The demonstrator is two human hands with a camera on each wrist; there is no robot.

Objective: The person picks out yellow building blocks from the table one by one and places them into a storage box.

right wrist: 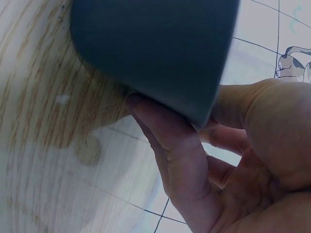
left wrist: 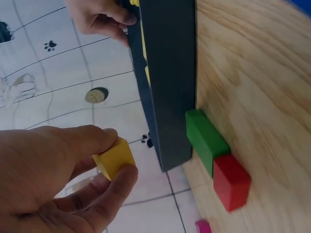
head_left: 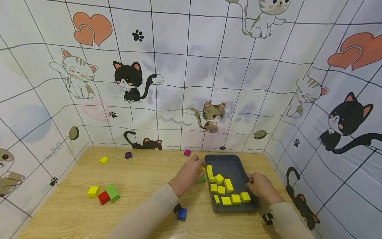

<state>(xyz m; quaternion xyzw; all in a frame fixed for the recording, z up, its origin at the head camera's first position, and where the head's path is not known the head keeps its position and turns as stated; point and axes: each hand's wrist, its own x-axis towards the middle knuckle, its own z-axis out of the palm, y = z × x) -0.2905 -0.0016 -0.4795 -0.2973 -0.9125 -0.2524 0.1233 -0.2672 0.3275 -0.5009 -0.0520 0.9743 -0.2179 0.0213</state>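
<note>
Between thumb and fingertips, my left hand [head_left: 185,177] pinches a yellow block [left wrist: 115,159], held up near the left wall of a dark grey tray [head_left: 234,165]. My right hand [head_left: 263,188] grips the tray's right rim, the thumb over the edge and fingers against the outer wall [right wrist: 160,53]. Several yellow blocks [head_left: 228,185] lie inside the tray, mostly in its near half and along the left side. Below the left hand, a green block [left wrist: 206,138] stands beside the tray's outer wall, touching a red block [left wrist: 232,182]; the hand hides the red one in the head view.
On the table's left lie a yellow block [head_left: 94,191], a red block [head_left: 103,198] and a green block [head_left: 112,193]. Farther back are a yellow block [head_left: 103,160], a purple block [head_left: 128,155] and a magenta block [head_left: 187,152]. A blue block [head_left: 182,214] lies near the left forearm.
</note>
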